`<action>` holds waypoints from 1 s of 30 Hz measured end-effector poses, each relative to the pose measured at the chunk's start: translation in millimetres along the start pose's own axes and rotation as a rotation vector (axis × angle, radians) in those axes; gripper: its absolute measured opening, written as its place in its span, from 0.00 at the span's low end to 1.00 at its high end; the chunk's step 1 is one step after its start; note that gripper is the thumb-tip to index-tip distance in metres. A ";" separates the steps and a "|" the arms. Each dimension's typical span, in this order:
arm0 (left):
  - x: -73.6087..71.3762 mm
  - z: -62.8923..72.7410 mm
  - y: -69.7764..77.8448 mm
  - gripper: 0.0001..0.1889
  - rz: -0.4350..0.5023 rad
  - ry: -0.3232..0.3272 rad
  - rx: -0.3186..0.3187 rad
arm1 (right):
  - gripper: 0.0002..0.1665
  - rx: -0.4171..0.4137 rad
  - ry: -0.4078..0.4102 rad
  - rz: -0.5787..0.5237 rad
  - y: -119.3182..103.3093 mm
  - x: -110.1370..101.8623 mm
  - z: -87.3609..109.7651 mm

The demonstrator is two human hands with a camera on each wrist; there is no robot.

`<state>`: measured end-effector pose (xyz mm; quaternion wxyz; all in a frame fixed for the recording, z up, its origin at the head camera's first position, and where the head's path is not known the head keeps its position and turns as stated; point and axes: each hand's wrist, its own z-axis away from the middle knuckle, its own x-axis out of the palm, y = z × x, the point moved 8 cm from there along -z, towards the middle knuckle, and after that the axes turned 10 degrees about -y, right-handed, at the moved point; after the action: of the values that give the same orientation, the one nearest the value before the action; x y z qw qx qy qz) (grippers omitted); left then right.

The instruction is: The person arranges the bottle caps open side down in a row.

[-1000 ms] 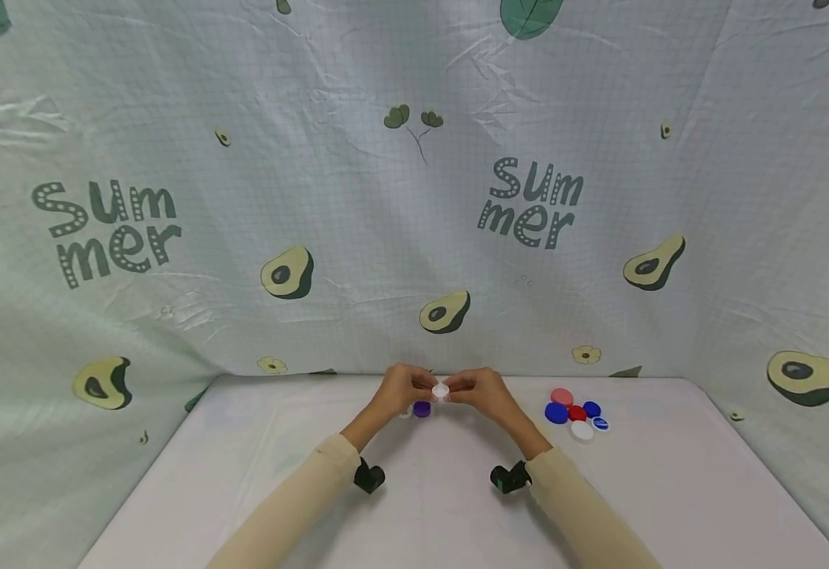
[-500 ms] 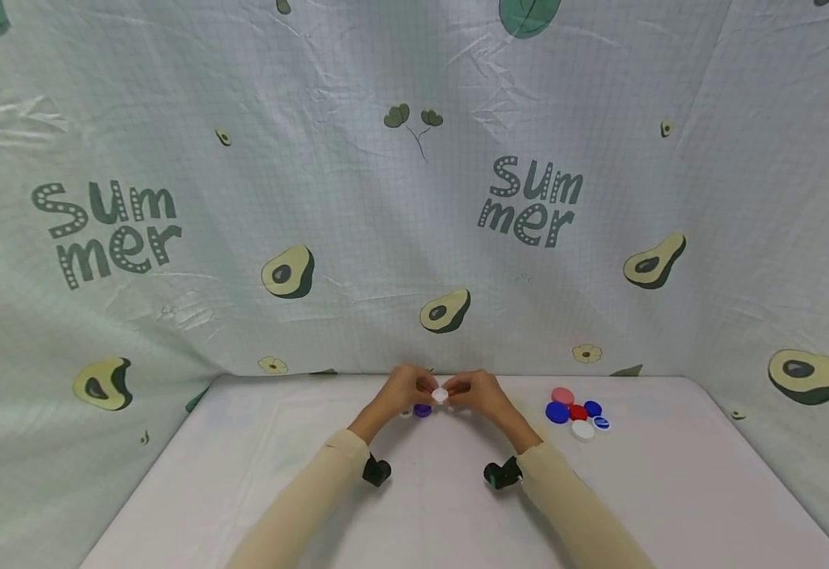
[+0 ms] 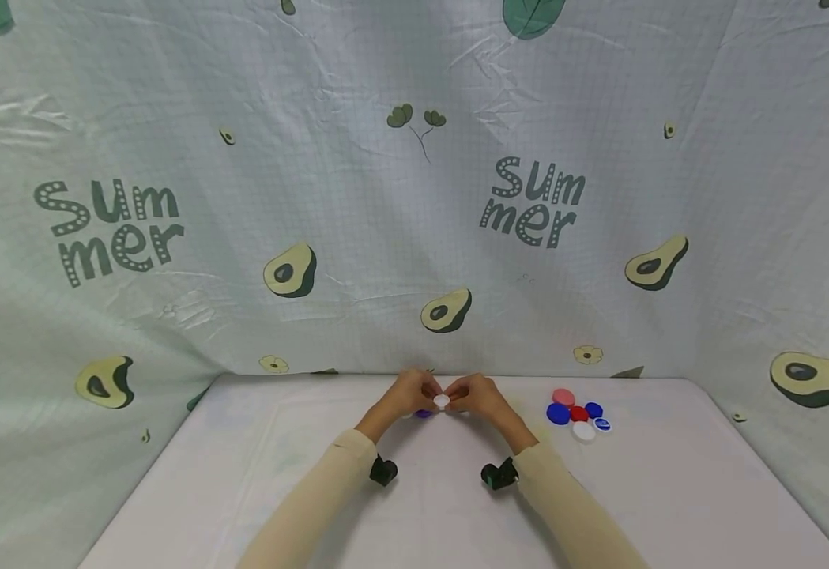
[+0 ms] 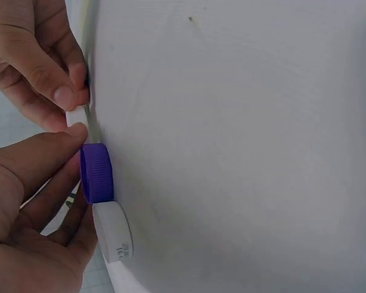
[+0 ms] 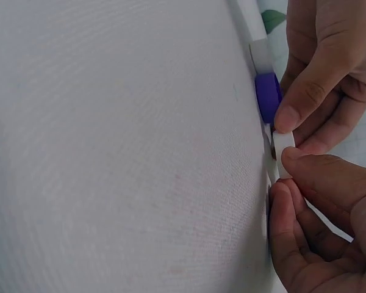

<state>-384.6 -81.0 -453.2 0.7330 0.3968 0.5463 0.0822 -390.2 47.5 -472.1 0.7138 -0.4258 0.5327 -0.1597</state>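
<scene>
Between my two hands at the far middle of the table is a small white bottle cap. My left hand pinches it from the left, thumb and fingers at its edge. From the other side my right hand also pinches it, as the right wrist view shows. A purple ribbed cap stands on the table right beside the left fingertips. Touching the purple one is another white cap with small print on its side; the left hand hides it in the head view.
On the right of the white table lies a cluster of caps: pink, blue, red, white and others. A printed curtain hangs along the table's back edge. Black wrist cameras hang under both wrists.
Both hands have come slightly nearer the person and lower, with the small white cap between them. The left hand now covers the other white cap and more of the purple one.
</scene>
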 end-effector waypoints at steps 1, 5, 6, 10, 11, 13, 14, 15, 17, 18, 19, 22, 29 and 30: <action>0.9 -0.2 -0.5 0.11 0.001 -0.007 -0.009 | 0.11 0.001 0.000 0.010 0.1 0.5 0.0; 2.2 -0.7 -1.6 0.11 -0.008 -0.024 -0.038 | 0.11 -0.004 -0.002 0.031 -1.1 1.1 0.2; 2.2 -0.7 -1.7 0.11 -0.013 -0.025 -0.040 | 0.11 -0.005 -0.004 0.034 -1.5 1.2 0.2; 1.7 0.4 -0.9 0.11 -0.021 -0.029 -0.044 | 0.11 -0.001 -0.011 0.034 -1.8 1.2 0.8; 1.9 0.6 -0.9 0.11 -0.018 -0.031 -0.045 | 0.11 0.003 -0.016 0.030 -1.7 1.6 1.1; 2.4 1.2 -1.5 0.11 -0.014 -0.036 -0.055 | 0.10 0.007 -0.024 0.028 -1.8 2.6 1.4; 2.7 1.3 -2.1 0.11 -0.011 -0.038 -0.062 | 0.10 0.009 -0.029 0.029 -2.1 3.4 1.6; 3.2 1.5 -2.7 0.11 -0.009 -0.040 -0.068 | 0.10 0.010 -0.036 0.028 -2.1 4.2 1.8; 3.6 1.6 -3.8 0.11 -0.002 -0.045 -0.085 | 0.11 0.012 -0.051 0.030 -2.9 4.9 2.1; 3.8 1.8 -4.0 0.11 0.001 -0.047 -0.091 | 0.11 0.007 -0.054 0.039 -3.5 4.5 2.3; 3.9 1.7 -3.9 0.11 0.003 -0.048 -0.094 | 0.11 0.003 -0.062 0.041 -4.2 3.8 2.8; 3.9 2.0 -1.3 0.12 -0.003 -0.044 -0.089 | 0.13 -0.019 -0.081 0.053 -5.8 -0.9 5.9; 6.9 3.5 21.2 0.16 0.007 0.003 -0.005 | 0.13 -0.086 -0.116 0.118 -0.4 -31.6 29.0; 8.4 3.9 27.4 0.17 0.013 0.007 0.022 | 0.13 -0.099 -0.121 0.132 1.9 -38.2 34.0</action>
<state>-369.3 -59.9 -440.6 0.7261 0.4080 0.5473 0.0825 -374.7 89.5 -447.3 0.7316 -0.4333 0.5229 -0.0599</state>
